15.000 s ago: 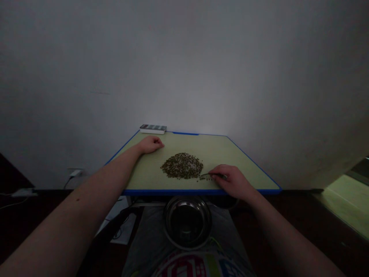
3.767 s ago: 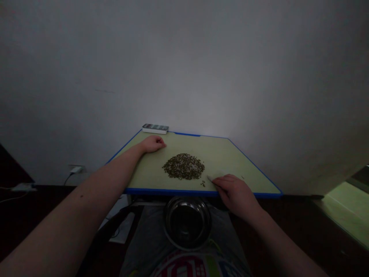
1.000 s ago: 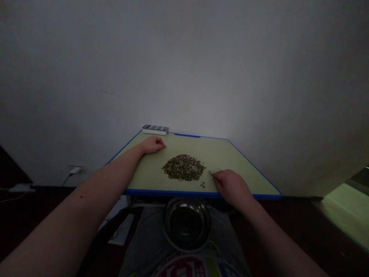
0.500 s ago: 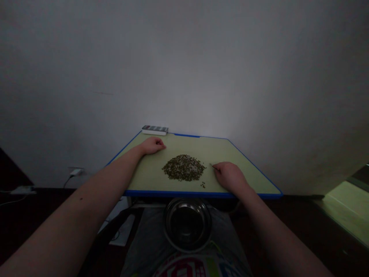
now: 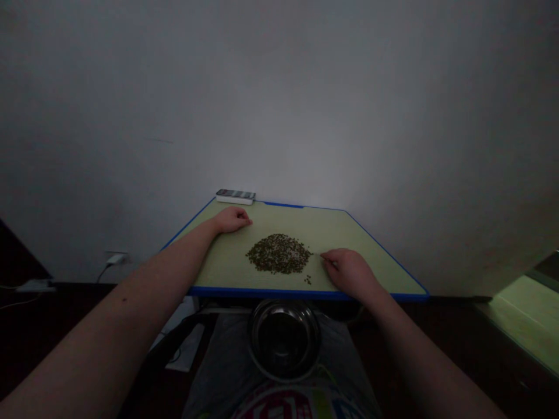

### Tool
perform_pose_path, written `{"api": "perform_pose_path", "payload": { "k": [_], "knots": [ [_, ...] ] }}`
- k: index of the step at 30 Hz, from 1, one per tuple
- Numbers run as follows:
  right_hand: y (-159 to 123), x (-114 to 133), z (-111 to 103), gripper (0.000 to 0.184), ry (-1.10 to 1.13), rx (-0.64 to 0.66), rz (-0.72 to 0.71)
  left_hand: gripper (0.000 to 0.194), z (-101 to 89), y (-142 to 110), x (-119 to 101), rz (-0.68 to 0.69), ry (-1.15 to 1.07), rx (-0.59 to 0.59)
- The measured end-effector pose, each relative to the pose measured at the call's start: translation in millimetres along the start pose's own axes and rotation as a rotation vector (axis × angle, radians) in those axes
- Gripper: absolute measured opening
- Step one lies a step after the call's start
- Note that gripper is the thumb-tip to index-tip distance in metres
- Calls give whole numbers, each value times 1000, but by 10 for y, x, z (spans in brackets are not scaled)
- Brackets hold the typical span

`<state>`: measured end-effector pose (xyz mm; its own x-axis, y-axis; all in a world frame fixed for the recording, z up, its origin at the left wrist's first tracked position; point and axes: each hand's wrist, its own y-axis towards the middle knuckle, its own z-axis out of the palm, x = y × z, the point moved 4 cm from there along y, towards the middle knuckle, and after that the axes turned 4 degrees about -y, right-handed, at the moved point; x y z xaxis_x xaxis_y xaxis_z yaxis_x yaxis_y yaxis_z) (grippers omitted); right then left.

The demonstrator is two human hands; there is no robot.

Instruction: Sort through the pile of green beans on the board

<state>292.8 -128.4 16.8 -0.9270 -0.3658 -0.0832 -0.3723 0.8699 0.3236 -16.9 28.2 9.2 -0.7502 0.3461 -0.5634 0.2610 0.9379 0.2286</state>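
A heap of small dark green-brown grains (image 5: 279, 261) lies in the middle of a pale green table top with a blue rim (image 5: 332, 233). A few stray grains (image 5: 308, 281) sit near the front edge. My right hand (image 5: 349, 270) rests on the table just right of the heap. Its fingers are curled and pinched on a thin tool whose tip points at the heap's right edge. My left hand (image 5: 231, 220) lies loosely curled at the far left of the table, apart from the heap, with nothing seen in it.
A steel bowl (image 5: 252, 331) sits on my lap below the table's front edge. A flat phone-like device (image 5: 236, 196) lies at the table's far left corner by the wall. A plug and cable (image 5: 114, 258) are on the left wall. The room is dim.
My right hand shifted a little away from me beside the heap, then slightly back toward me. The stray grains stay by the front edge. My left hand has not moved.
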Motion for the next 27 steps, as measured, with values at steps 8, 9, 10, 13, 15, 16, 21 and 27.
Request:
{"api": "perform_pose_path", "payload": {
  "k": [8, 9, 10, 13, 15, 16, 21, 27],
  "knots": [
    [30, 2, -13, 30, 105, -11, -68, 35, 2, -6, -7, 3, 4, -6],
    [9, 6, -20, 29, 120, -6, -86, 35, 3, -7, -7, 0, -4, -5],
    [-16, 10, -31, 29, 139, -3, -104, 35, 3, -7, -4, -4, -11, -4],
    [-102, 21, -80, 27, 203, 6, -153, 34, 6, -1, 10, -3, -22, -3],
    [-155, 17, -117, 27, 239, 10, -166, 34, 8, 5, 19, 1, -27, -3],
    [-176, 11, -133, 26, 252, 11, -161, 34, 8, 7, 21, 1, -30, -4],
    [-186, -36, -138, 27, 273, 22, -87, 33, 10, 7, 22, -2, -28, -7],
    [-127, -20, -99, 26, 269, 9, -131, 34, 12, 6, 25, -4, -20, -3]
  ]
}}
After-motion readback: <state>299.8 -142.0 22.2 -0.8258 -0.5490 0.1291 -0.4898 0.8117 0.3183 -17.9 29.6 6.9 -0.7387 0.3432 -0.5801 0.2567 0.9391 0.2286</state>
